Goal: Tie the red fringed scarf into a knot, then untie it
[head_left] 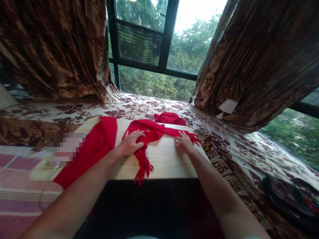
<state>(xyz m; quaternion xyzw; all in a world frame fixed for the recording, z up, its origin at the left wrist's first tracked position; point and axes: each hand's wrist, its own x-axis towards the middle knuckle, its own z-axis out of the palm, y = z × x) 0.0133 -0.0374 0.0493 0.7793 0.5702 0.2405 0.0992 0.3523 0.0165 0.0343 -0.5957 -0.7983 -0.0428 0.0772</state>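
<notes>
A red fringed scarf (149, 127) lies loosely looped on a pale wooden board (169, 162). My left hand (132, 142) rests on the scarf's left part with its fingers spread. One fringed end (144, 166) hangs toward the board's front edge. My right hand (184, 142) touches the scarf near its other fringed end (193, 137), fingers apart and slightly bent. Further left, a wide piece of red cloth (92, 149) lies across the board, partly behind my left forearm. Another bunched red piece (170, 118) sits at the board's far edge. Whether these pieces join the scarf I cannot tell.
A blurred-out object with a white cable (53, 171) is on the board's left end. A floral-covered ledge (139, 104) runs below the window. On the right stand a small white lamp (228, 106) and a dark bag-like item (286, 196). A striped pink cloth (17, 192) is at left.
</notes>
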